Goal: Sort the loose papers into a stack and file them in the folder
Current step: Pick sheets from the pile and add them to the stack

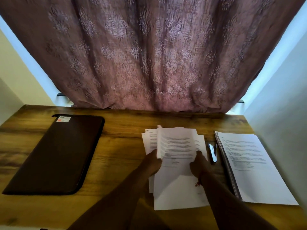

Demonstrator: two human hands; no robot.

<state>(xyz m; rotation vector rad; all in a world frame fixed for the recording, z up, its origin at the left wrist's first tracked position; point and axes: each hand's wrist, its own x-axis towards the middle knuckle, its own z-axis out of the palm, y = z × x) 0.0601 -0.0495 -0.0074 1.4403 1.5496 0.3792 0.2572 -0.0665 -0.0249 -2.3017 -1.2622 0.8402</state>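
A: Report the layout, left to right.

B: The dark brown zippered rectangular folder (pixel 54 153) lies flat and closed at nine o'clock on the wooden table (pixel 119 146). At the centre, toward five o'clock, sits the loose bundle of white printed papers (pixel 176 146), its sheets fanned and misaligned. A silver stapler (pixel 213 152) lies just beside it. At three o'clock rests a squared stack of white printed sheets (pixel 252 163).

A: State of each grip?

B: The left hand (pixel 153 163) pinches the bundle's left edge, with one sheet curling upward above the thumb. The right hand (pixel 199 165) grasps the right edge, thumb on top. Both grips are closed on the bundle.

A: Handling characteristics?

B: Judged light, thin and flexible. The sheets slide easily against one another and crease if pinched hard. Hold opposing long edges near mid-length, with moderate pressure.

A: Current step?

B: Probably squaring the bundle. The folder is well apart from the bundle and appears zipped; filing is not yet begun.
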